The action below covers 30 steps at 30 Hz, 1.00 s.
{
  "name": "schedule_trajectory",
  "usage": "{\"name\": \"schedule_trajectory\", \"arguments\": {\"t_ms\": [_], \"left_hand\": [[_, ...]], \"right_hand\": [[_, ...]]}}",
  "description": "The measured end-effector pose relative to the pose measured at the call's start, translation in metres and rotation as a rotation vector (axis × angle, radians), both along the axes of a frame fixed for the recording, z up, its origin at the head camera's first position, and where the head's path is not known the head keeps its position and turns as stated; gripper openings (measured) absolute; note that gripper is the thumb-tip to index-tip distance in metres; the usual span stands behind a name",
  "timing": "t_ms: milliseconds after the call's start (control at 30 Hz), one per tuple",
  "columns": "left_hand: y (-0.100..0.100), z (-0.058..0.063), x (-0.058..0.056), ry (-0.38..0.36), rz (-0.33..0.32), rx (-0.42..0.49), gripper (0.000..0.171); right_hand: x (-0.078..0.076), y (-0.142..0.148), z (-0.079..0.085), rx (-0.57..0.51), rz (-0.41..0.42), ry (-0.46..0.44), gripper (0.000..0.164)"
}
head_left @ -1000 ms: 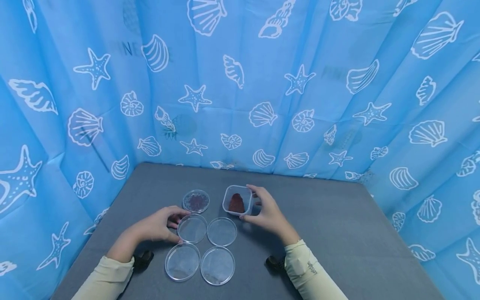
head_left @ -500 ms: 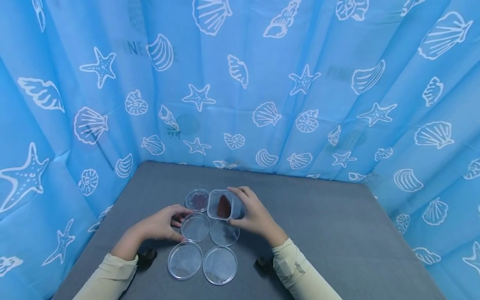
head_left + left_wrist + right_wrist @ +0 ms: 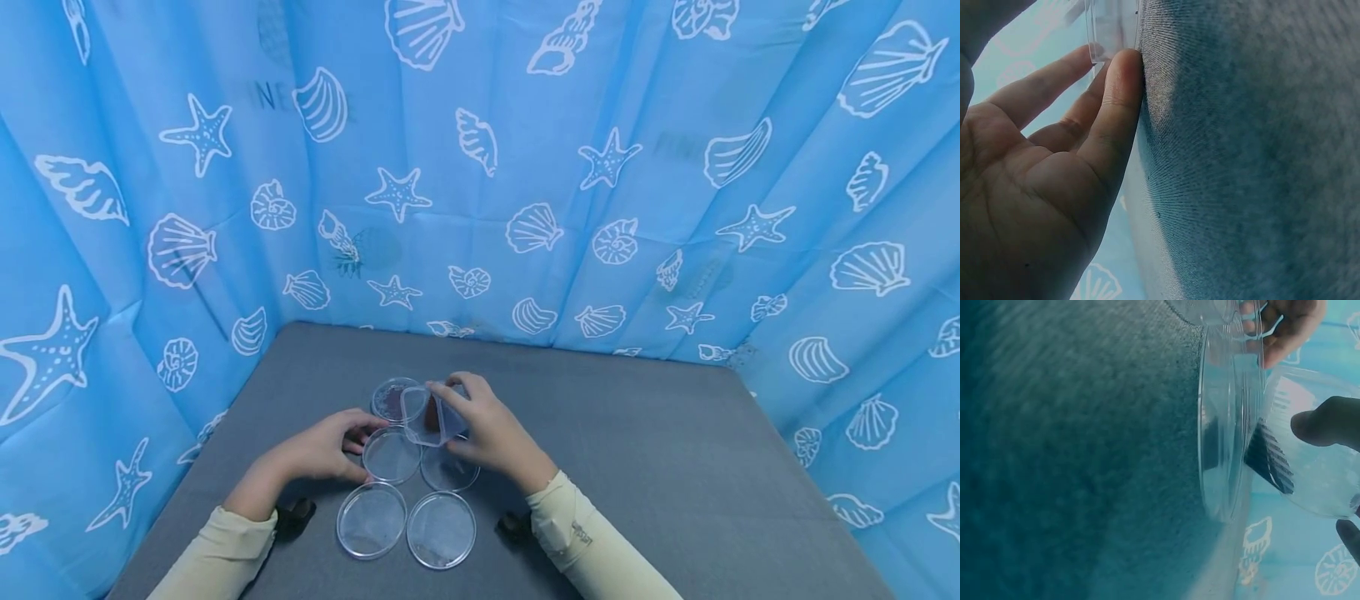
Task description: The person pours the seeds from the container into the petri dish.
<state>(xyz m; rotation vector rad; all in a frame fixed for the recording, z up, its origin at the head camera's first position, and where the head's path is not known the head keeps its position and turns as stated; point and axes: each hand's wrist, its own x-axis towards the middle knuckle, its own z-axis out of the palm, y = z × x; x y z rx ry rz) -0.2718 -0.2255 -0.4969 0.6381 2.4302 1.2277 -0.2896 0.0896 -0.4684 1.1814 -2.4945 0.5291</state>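
Observation:
My right hand (image 3: 491, 425) grips a clear square plastic tub (image 3: 412, 408) by its sides, tilted to the left over the dishes. A dark reddish-brown mass (image 3: 432, 414) lies in the tub; the right wrist view shows it as a dark ridged patch (image 3: 1269, 456) near the lower edge. My left hand (image 3: 322, 450) holds the left rim of a clear petri dish (image 3: 392, 456) on the table, thumb at the near side and fingers at the far side. Behind that dish stands another round dish (image 3: 393, 402) with dark, speckled contents, partly covered by the tub.
Further clear petri dishes stand close by: one right of the held dish (image 3: 448, 468), partly under the tub and right hand, and two in front, left (image 3: 371, 521) and right (image 3: 441, 531). The grey table (image 3: 637, 467) reaches back to a blue shell-print curtain (image 3: 525, 167).
The right hand has carried the tub leftward from beside the dishes to above them, and tipped it further to the left. The left hand keeps its place at the dish.

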Motion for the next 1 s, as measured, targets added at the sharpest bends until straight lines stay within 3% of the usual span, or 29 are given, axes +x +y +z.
{"name": "schedule_trajectory", "arguments": {"t_ms": [300, 467, 700, 1000], "left_hand": [[0.000, 0.001, 0.001, -0.004, -0.002, 0.002, 0.084], [0.000, 0.001, 0.001, -0.009, 0.001, -0.001, 0.084], [0.000, 0.000, 0.000, -0.005, 0.006, -0.013, 0.084], [0.000, 0.002, 0.001, 0.000, 0.005, -0.018, 0.084]], "right_hand": [[0.001, -0.010, 0.005, 0.043, 0.058, 0.079, 0.092], [0.002, -0.015, 0.006, 0.081, 0.053, 0.091, 0.093], [0.006, -0.022, 0.011, 0.119, 0.059, 0.152, 0.082], [0.009, -0.027, 0.011, 0.138, 0.056, 0.181, 0.086]]}}
